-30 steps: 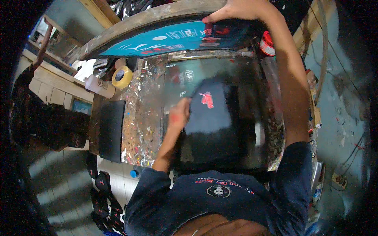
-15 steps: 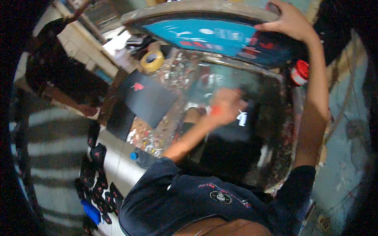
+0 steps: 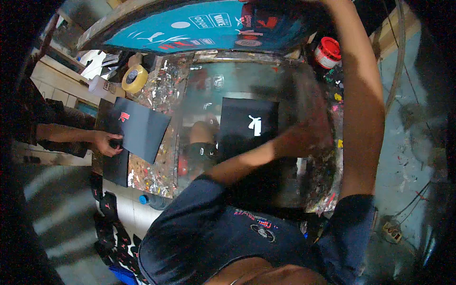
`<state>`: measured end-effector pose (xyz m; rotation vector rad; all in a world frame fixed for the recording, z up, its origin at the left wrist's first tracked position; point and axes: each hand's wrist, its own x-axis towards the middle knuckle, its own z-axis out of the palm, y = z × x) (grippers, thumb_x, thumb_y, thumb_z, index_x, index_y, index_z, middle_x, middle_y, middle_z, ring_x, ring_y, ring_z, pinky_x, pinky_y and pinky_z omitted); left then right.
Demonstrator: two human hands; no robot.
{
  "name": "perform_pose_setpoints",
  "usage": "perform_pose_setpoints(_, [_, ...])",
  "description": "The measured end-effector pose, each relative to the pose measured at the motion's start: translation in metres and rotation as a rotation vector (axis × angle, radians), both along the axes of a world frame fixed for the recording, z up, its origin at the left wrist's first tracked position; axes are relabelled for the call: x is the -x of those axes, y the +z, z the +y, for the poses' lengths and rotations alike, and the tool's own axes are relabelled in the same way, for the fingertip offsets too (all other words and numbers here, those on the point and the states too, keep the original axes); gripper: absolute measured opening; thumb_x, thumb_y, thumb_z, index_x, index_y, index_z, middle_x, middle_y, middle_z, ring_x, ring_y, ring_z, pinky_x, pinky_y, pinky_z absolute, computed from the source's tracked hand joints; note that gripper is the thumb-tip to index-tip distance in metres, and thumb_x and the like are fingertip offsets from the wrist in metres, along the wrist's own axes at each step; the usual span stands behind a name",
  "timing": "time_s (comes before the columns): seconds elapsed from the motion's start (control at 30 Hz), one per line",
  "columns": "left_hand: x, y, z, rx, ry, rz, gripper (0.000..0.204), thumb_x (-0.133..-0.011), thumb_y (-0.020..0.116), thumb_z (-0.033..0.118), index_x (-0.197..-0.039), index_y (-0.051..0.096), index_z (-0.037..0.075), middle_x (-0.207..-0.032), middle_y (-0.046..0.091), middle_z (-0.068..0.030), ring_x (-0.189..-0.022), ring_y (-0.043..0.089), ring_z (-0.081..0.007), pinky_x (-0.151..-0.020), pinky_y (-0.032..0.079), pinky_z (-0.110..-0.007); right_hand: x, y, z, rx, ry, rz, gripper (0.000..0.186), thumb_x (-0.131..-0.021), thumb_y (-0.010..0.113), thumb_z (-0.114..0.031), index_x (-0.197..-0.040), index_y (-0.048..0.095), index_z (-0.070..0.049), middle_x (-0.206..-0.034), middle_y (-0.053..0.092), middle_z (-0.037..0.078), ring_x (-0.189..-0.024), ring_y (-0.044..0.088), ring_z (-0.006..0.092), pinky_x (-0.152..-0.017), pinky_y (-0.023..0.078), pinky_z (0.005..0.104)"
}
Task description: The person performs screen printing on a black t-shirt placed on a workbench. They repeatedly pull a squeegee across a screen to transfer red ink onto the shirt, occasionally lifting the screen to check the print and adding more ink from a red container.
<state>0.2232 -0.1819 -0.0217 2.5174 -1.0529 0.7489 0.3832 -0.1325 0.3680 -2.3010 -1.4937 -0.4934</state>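
Note:
A black sheet with a small white printed figure lies on the dark glass-like printing board. My left hand is over the board just right of this sheet, dark and smeared by motion, so its fingers do not show. Beyond the board stands a tilted screen-printing frame with blue mesh and pale designs. My right hand is at the frame's upper right part, mostly cut off by the top edge of the view. Further left, another black sheet bears a red print.
A co-worker's hand touches the left sheet's edge. Behind it are a roll of yellowish tape and a white bottle. A red-lidded tub stands at the right back. A blue-capped bottle is near my left side.
My left hand has moved right, off the white print, uncovering the black sheet. The view has shifted, and my right hand has mostly left the top edge. A co-worker's hand has reached the left sheet.

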Motion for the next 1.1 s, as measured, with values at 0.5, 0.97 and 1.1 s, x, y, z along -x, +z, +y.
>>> perform_pose_setpoints(0.5, [0.107,0.018,0.231,-0.129,0.205,0.562,0.118,-0.068,0.087,0.061,-0.16,0.032,0.011,-0.167,0.026,-0.0225,-0.156,0.024,-0.0401,-0.127,0.02,-0.057,-0.017,0.011,0.006,0.051,-0.033,0.024,0.089,-0.06,0.088,-0.065,-0.108,0.073,0.009,-0.107,0.074,0.026,-0.098,0.072,0.0369,-0.088,0.055,0.0418])
perform_pose_setpoints(0.97, [0.109,0.018,0.232,-0.121,0.215,0.608,0.118,-0.066,0.087,0.061,-0.159,0.035,0.011,-0.167,0.027,-0.0205,-0.156,0.024,-0.0358,-0.128,0.017,-0.055,-0.015,0.015,0.003,0.059,-0.02,0.033,0.086,-0.061,0.088,-0.063,-0.109,0.075,0.007,-0.109,0.075,0.025,-0.098,0.073,0.0344,-0.088,0.056,0.0394])
perform_pose_setpoints(1.1, [0.107,0.02,0.23,-0.122,0.21,0.6,0.118,-0.066,0.087,0.061,-0.159,0.034,0.011,-0.168,0.027,-0.02,-0.156,0.024,-0.0355,-0.128,0.017,-0.055,-0.022,0.013,0.006,0.05,-0.036,0.028,0.087,-0.062,0.088,-0.064,-0.11,0.074,0.007,-0.109,0.075,0.026,-0.098,0.073,0.0349,-0.088,0.056,0.0395])
